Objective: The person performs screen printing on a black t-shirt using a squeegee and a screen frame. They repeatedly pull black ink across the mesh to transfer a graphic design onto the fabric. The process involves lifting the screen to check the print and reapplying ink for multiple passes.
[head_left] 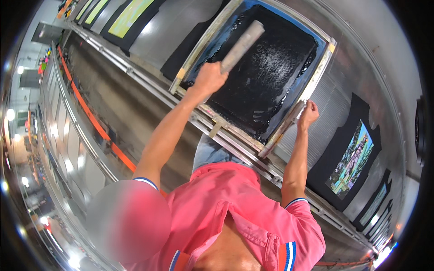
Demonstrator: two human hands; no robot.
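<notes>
My left hand (pixel 210 81) is wrapped round the near end of a long pale squeegee (pixel 244 45), which slants up and away to the right over the screen. Beneath it lies a screen-printing frame (pixel 315 76), its pale rim worn and stained. Wet black ink (pixel 271 67) covers most of the mesh, with blue showing along the borders. At the frame's near right side, my right hand (pixel 308 114) is closed on the rim, its fingers curled. The frame hides what lies directly under it.
A black garment piece with a colourful print (pixel 352 158) lies on the metal table to the right, with several more beyond. Black pieces with yellow-green prints (pixel 131 18) lie at the upper left. A metal rail (pixel 149 79) edges the table. An orange strip (pixel 92 115) runs along the left.
</notes>
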